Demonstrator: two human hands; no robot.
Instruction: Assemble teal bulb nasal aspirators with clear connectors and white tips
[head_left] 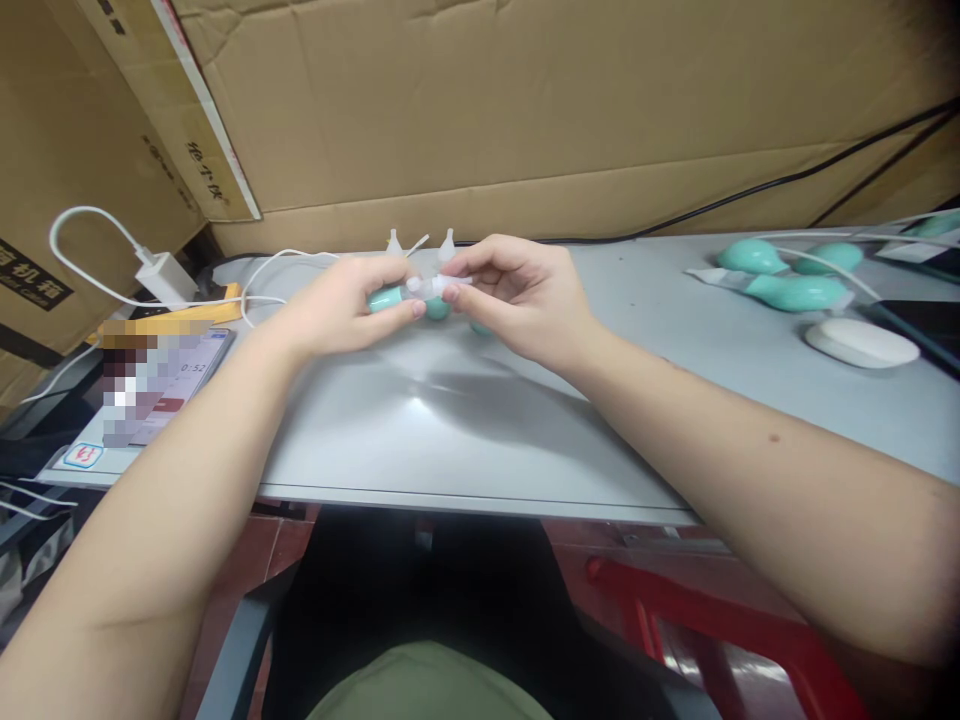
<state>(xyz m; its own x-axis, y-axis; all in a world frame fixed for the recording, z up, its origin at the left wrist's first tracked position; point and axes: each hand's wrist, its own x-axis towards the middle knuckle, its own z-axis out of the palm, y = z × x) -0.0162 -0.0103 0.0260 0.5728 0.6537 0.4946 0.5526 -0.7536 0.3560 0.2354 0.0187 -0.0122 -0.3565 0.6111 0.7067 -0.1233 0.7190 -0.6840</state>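
Note:
Above the far part of the table, my left hand (337,300) is closed around a small teal bulb syringe (385,299), held sideways. Its clear nozzle end (420,287) points right, where my right hand (536,300) pinches a translucent tip (454,284) between thumb and fingers. Whether the two pieces are fully joined I cannot tell. Just behind my fingers, two whitish pointed nozzles (394,243) stand upright. Below and between my hands shows another teal bulb (436,309), and part of one more (480,327) is mostly covered by my right hand.
Several teal bulbs (750,256), some in clear wrapping, lie at the far right beside a white rounded case (862,343). At left are a phone (184,385), a white charger (165,278) and cables. Cardboard (525,120) walls the back; a red stool (720,620) stands below.

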